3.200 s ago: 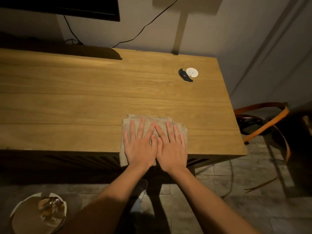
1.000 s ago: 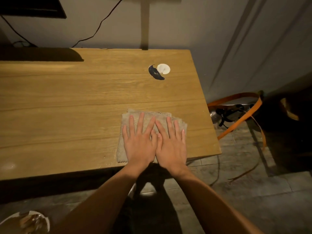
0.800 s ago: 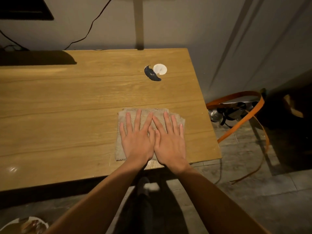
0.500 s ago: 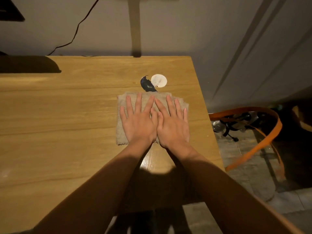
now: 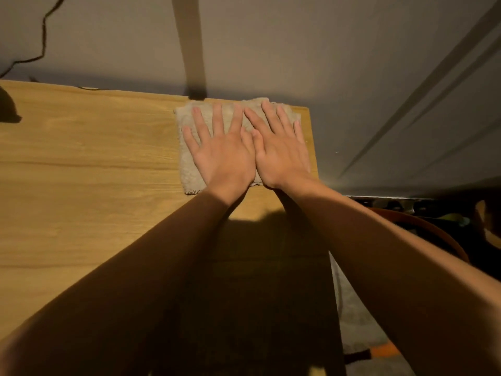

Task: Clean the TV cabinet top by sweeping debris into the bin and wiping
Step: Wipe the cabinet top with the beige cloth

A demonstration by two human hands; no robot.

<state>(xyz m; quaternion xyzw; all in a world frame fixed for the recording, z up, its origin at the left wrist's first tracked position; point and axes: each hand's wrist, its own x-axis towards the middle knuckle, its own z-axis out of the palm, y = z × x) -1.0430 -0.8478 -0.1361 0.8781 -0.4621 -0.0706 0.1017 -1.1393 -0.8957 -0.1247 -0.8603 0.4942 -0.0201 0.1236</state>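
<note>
Left hand (image 5: pixel 222 156) and right hand (image 5: pixel 279 153) flat, fingers spread, thumbs touching, pressing beige cloth (image 5: pixel 189 158) onto wooden surface (image 5: pixel 89 172) at far right corner, against wall (image 5: pixel 298 50).

black cable (image 5: pixel 43 31) on grey wall (image 5: pixel 298 50) | orange strap (image 5: pixel 385 351) on floor

the cloth (image 5: pixel 189 169) was beige — plain, no pattern. the cabinet top (image 5: pixel 89 169) was honey-yellow wood with darker grain streaks. the wall (image 5: pixel 298 50) was grey — the cable (image 5: pixel 44 36) black.
</note>
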